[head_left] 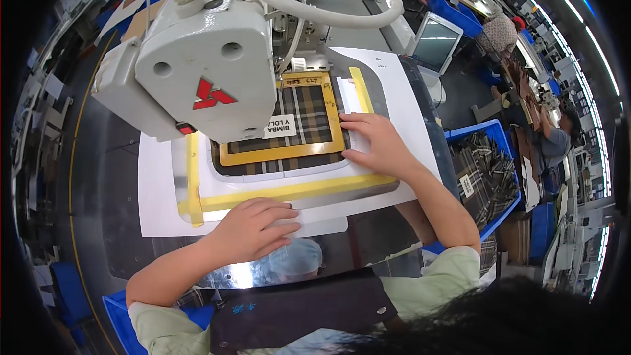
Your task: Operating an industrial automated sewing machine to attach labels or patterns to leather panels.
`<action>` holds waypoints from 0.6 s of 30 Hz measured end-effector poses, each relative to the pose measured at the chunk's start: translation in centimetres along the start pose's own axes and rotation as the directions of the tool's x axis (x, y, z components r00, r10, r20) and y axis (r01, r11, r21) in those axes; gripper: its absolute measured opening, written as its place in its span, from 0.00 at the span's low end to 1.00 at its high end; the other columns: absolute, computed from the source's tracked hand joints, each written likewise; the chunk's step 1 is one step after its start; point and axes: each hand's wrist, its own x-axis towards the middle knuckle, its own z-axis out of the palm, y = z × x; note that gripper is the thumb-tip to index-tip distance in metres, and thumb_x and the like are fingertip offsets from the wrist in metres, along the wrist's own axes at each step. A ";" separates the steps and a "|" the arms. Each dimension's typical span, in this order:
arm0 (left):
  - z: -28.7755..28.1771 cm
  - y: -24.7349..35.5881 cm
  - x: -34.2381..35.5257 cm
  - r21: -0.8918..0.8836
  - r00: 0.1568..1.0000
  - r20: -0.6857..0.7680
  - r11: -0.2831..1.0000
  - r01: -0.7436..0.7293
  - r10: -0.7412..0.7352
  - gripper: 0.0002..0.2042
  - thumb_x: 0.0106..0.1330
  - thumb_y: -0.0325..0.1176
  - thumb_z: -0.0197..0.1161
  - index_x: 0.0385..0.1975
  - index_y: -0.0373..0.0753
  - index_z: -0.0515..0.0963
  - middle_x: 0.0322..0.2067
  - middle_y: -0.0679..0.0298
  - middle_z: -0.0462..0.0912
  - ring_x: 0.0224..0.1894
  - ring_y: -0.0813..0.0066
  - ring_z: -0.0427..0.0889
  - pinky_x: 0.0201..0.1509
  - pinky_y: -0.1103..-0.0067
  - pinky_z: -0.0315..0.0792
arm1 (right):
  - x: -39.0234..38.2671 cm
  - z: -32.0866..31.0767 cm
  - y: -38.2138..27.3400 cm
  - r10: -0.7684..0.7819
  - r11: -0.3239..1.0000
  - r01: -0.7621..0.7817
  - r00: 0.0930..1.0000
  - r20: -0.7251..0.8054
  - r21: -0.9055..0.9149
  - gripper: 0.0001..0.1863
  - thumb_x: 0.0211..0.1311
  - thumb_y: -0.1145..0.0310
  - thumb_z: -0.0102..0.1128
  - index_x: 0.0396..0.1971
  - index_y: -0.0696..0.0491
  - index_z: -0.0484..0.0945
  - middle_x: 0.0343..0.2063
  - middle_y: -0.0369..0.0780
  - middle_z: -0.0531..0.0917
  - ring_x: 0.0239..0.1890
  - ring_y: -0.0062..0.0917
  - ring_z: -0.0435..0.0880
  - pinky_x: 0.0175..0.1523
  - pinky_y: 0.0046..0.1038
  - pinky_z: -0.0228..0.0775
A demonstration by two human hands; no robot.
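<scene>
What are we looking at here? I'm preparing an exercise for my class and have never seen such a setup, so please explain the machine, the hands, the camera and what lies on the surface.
There is one picture, taken from a camera on the person's head, looking down. Its wide fisheye lens bends straight edges.

The big white machine head looks like part of a sewing machine. Beneath it, a yellow frame surrounds plaid fabric with a white label. Around these lie a large white sheet and yellow strips.

The hands are bare. The right hand has its fingertips at the frame's right edge; the left hand lies near the sheet's lower edge. Neither visibly lifts anything.

At right, a blue bin holds more plaid pieces.
</scene>
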 end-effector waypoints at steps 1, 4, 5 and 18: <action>-0.1 -0.2 -0.2 -0.005 1.000 -0.003 1.000 -0.007 0.006 0.14 0.55 0.35 0.68 0.42 0.43 0.78 0.46 0.67 0.78 0.47 0.67 0.78 0.49 0.72 0.73 | -0.4 -0.4 0.5 0.006 1.000 -0.006 1.000 0.000 -0.007 0.27 0.49 0.63 0.67 0.51 0.53 0.76 0.58 0.37 0.74 0.61 0.31 0.68 0.66 0.35 0.55; -0.5 -0.7 -0.7 0.036 0.997 -0.067 0.999 0.026 -0.023 0.15 0.54 0.34 0.67 0.42 0.44 0.78 0.44 0.67 0.78 0.46 0.67 0.79 0.49 0.72 0.74 | -1.3 -1.2 1.8 0.038 0.999 -0.038 0.999 -0.005 0.018 0.27 0.48 0.64 0.66 0.52 0.53 0.76 0.59 0.37 0.73 0.62 0.31 0.68 0.67 0.35 0.54; -0.5 -0.7 -0.7 0.038 0.995 -0.089 0.999 0.037 -0.034 0.14 0.54 0.33 0.67 0.41 0.44 0.78 0.42 0.68 0.79 0.44 0.67 0.79 0.48 0.72 0.74 | -1.4 -1.3 2.1 0.030 0.999 -0.030 1.000 -0.003 0.026 0.27 0.48 0.64 0.66 0.52 0.53 0.76 0.59 0.37 0.74 0.62 0.32 0.68 0.67 0.35 0.54; -0.7 -0.8 -0.6 0.091 0.957 -0.287 0.994 0.058 -0.030 0.10 0.51 0.29 0.68 0.35 0.43 0.80 0.32 0.67 0.81 0.36 0.69 0.81 0.44 0.73 0.75 | -1.4 -0.1 2.6 0.217 0.975 -0.209 0.854 -0.472 0.070 0.05 0.59 0.74 0.57 0.34 0.58 0.75 0.37 0.42 0.81 0.41 0.39 0.79 0.46 0.34 0.72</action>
